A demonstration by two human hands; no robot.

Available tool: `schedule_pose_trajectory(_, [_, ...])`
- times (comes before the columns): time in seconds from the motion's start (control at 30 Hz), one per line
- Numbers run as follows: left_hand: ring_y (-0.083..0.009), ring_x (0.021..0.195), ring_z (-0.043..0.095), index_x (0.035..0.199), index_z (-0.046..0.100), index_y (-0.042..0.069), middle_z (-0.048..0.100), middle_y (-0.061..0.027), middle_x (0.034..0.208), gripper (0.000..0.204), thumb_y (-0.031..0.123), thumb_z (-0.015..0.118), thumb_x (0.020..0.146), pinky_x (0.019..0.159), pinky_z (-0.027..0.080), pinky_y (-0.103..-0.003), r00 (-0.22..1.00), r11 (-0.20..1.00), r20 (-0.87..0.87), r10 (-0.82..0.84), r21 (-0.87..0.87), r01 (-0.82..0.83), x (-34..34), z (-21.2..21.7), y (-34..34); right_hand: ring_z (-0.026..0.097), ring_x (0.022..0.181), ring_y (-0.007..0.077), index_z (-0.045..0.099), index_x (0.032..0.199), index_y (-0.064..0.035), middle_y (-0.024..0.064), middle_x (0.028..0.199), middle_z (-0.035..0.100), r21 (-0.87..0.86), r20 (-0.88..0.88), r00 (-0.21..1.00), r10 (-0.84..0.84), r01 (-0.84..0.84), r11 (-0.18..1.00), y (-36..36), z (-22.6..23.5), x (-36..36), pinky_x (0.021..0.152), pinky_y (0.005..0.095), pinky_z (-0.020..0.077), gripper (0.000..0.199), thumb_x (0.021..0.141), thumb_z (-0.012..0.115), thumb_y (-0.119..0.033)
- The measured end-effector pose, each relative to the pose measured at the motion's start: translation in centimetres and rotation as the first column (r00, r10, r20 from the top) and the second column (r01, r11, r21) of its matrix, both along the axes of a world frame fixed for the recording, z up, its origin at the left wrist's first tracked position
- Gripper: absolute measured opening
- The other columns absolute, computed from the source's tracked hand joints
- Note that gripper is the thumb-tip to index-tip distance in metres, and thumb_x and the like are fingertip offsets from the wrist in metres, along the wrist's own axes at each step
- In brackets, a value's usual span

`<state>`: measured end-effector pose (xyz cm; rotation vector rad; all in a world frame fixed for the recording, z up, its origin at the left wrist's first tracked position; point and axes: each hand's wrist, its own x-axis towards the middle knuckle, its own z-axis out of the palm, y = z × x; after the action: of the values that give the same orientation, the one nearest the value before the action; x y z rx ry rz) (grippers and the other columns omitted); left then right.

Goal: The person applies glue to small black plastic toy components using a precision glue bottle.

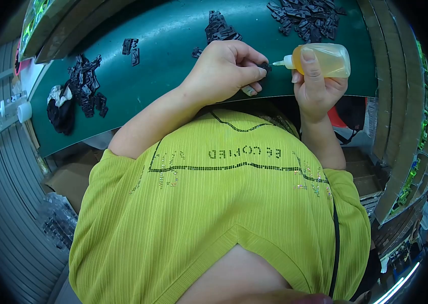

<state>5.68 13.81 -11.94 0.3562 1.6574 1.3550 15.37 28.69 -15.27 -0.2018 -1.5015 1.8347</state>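
While the left hand [226, 66] pinches a small black piece [265, 66] between thumb and fingertips, the right hand [320, 91] is wrapped around a clear, soft-looking bottle [333, 60] of yellowish liquid, its thumb lying along the near side. The two hands are apart, with the small black piece and the bottle's narrow nozzle [278, 63] between them. The bottle lies on its side in the grip, nozzle pointing left, its tip right by the piece; whether the two touch, I cannot tell. Both hands are at the near edge of a green tabletop [163, 66].

Just beyond the left hand sits a heap of flat black parts [220, 28], with a little black part [196, 52] near it. Behind the bottle, toward the far right, a wider pile of black parts [307, 20] spreads out. Farther left, a couple of black parts [131, 48] lie side by side, and past them is a long, loose pile [84, 83], close to a bunched black-and-white cloth [60, 109] at the tabletop's left end. Cardboard [391, 76] lines the right side. Nearest the camera is the person's yellow-green top [224, 202], decorated with dark studs.
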Motion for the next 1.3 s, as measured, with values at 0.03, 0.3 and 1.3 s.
schedule_pose_trajectory(0.03, [-0.0131,0.065,0.065,0.101,0.063,-0.005,0.067,-0.01,0.081,0.02,0.001,0.064,0.083,0.06,0.054,-0.023,1.0,1.0,0.0,0.0,0.0,0.0,0.0,0.0,0.0,0.053,0.051,0.0068,0.062,0.088,-0.0005,0.0075,0.076,0.064,0.021,-0.007,1.0,-0.01,0.011,1.0,0.0,-0.2,0.0,0.044,0.0174,0.0394,0.005,0.086,0.064,-0.005])
schedule_pose_trajectory(0.3, [-0.0152,0.066,0.066,0.103,0.063,-0.005,0.066,-0.0114,0.084,0.021,0.002,0.065,0.083,0.059,0.055,-0.024,0.995,0.998,0.078,0.062,0.029,-0.064,-0.1,0.4,0.0,0.054,0.052,0.0071,0.059,0.092,-0.0013,0.0078,0.077,0.063,-0.21,-0.153,0.987,0.052,-0.084,0.974,0.6,-0.1,0.4,0.043,0.0172,0.0398,0.008,0.086,0.064,-0.004])
schedule_pose_trajectory(1.3, [-0.0134,0.066,0.065,0.104,0.063,-0.005,0.067,-0.0113,0.085,0.023,0.003,0.066,0.083,0.057,0.055,-0.023,0.993,0.998,-0.094,0.064,0.017,-0.063,-0.2,0.8,-0.5,0.046,0.045,0.0088,0.056,0.097,-0.003,0.0146,0.089,0.062,-0.329,-0.169,0.98,0.1,-0.152,0.932,1.7,-0.9,0.4,0.045,0.0215,0.0437,0.015,0.086,0.061,-0.013])
